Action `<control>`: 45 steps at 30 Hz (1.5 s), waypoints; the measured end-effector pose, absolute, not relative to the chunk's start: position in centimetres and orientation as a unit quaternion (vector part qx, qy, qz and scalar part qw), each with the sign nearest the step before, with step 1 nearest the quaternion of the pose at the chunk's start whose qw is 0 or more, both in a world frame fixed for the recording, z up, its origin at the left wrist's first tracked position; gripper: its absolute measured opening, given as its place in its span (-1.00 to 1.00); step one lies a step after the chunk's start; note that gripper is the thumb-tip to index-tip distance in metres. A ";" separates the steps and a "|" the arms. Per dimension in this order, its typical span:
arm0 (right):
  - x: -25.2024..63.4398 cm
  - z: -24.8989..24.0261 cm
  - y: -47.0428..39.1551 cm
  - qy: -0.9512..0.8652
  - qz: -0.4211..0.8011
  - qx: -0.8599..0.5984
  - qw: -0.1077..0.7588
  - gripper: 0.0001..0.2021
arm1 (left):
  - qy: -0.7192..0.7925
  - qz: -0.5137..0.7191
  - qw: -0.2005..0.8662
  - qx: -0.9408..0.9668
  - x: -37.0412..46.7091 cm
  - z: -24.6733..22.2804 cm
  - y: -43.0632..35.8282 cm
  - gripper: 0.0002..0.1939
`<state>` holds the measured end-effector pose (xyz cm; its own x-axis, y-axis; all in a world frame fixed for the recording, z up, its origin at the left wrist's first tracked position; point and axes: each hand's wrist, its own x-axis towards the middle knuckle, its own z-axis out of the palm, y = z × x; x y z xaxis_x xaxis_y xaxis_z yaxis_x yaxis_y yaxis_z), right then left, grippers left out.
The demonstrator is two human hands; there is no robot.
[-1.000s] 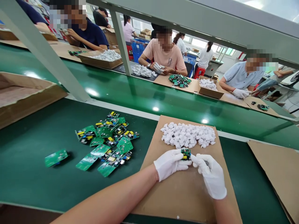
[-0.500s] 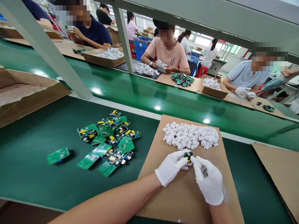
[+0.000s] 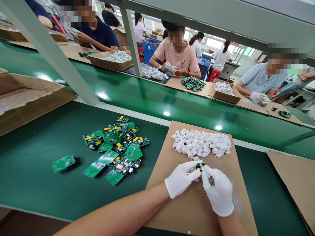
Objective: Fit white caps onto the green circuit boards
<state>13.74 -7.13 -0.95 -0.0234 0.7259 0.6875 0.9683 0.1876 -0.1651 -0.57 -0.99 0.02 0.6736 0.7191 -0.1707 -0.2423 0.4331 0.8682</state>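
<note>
Cardboard tray (image 3: 36, 110) stands at the far left of the dark green bench (image 3: 27, 186), then a lone green board (image 3: 64, 163) lies near a loose heap of circuit boards (image 3: 112, 156) with yellow and black parts. Farther right, over a brown cardboard sheet (image 3: 177, 211), the gloved left hand (image 3: 180, 178) has thumb and fingers closed about a small circuit board (image 3: 198, 166), held just before a pile of white pieces (image 3: 201, 143), while the gloved right hand (image 3: 218, 190) has bent fingers at its right edge, whether gripping or only touching I cannot tell. Flat brown cardboard (image 3: 295, 183) lies at the far right.
</note>
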 end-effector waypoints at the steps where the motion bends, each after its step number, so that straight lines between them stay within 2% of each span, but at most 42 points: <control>1: 13.7 -0.9 -7.1 -0.699 -0.188 -0.607 0.330 -0.83 | 0.264 0.298 0.807 0.436 -0.6 0.0 -1.0 -0.60; 4: 13.5 -0.7 -7.1 -0.709 -0.152 -0.613 0.313 -0.79 | 0.275 0.298 0.821 0.402 -0.7 0.1 -0.7 -0.58; 8: 13.5 -0.4 -6.8 -0.695 -0.042 -0.617 0.368 -0.61 | 0.256 0.286 0.844 0.375 -0.8 0.1 -0.2 -0.62; 13: 13.5 -0.8 -6.6 -0.692 -0.105 -0.599 0.388 -0.79 | 0.248 0.271 0.861 0.351 -0.5 0.0 -0.3 -0.61; 19: 13.0 -0.6 -6.5 -0.722 -0.136 -0.573 0.362 -0.79 | 0.267 0.290 0.830 0.395 -0.1 0.0 -1.0 -0.60; 23: 13.0 -0.3 -6.6 -0.715 -0.034 -0.566 0.409 -0.77 | 0.241 0.262 0.848 0.392 -0.3 0.1 -1.0 -0.69; 28: 13.0 -0.4 -6.8 -0.640 0.148 -0.576 0.486 -0.48 | 0.259 0.285 0.846 0.368 -0.3 0.6 -0.8 -0.70; 31: 13.0 -0.6 -6.8 -0.618 0.182 -0.617 0.452 -0.42 | 0.243 0.287 0.844 0.383 -0.2 0.9 -0.9 -0.70; 34: 13.0 -0.7 -6.7 -0.622 0.200 -0.650 0.388 -0.52 | 0.211 0.285 0.856 0.376 -0.3 1.1 -1.1 -0.65; 41: 13.1 -0.4 -6.7 -0.616 0.179 -0.668 0.377 -0.64 | 0.215 0.256 0.868 0.367 -0.2 0.5 -1.2 -0.70; 43: 13.3 -0.3 -6.6 -0.633 0.201 -0.643 0.381 -0.57 | 0.227 0.250 0.881 0.332 -0.1 0.2 -1.0 -0.69; 45: 13.4 -0.2 -6.6 -0.642 0.198 -0.622 0.401 -0.42 | 0.227 0.260 0.889 0.300 -0.1 0.0 -0.8 -0.70</control>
